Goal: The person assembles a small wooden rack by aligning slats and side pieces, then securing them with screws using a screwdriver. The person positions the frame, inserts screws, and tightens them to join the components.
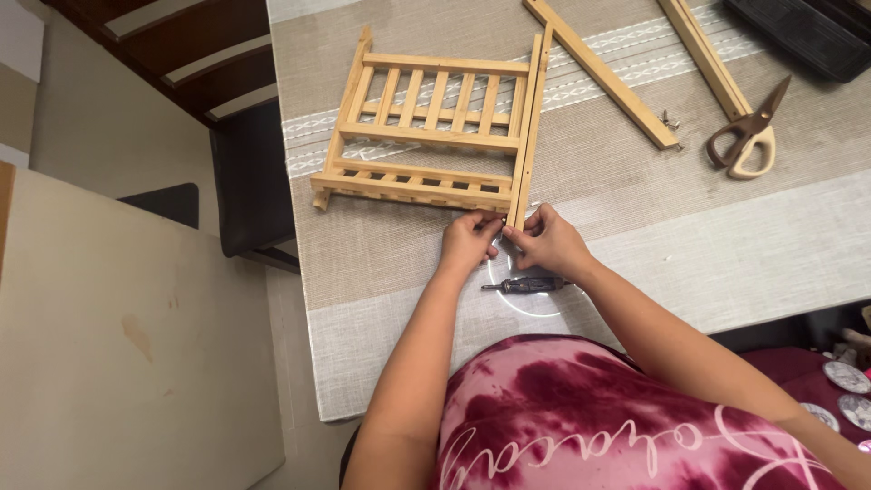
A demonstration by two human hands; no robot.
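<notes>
A light wooden slatted rack (426, 136) lies flat on the table. A long wooden side rail (531, 118) runs along its right edge. My left hand (467, 240) pinches the near end of that rail, fingers closed on it. Touching the same end from the right, my right hand (549, 240) has its fingertips at the rail's bottom corner. A small dark screwdriver (526, 285) lies on the table just below both hands, over a clear round disc (535, 304).
Two loose wooden rails (603, 77) (708, 59) lie at the back right, with small screws (670, 119) and brown-handled scissors (748, 136) beside them. A black tray (807, 32) sits in the far corner. A dark chair (249, 172) stands left of the grey woven tablecloth (726, 245).
</notes>
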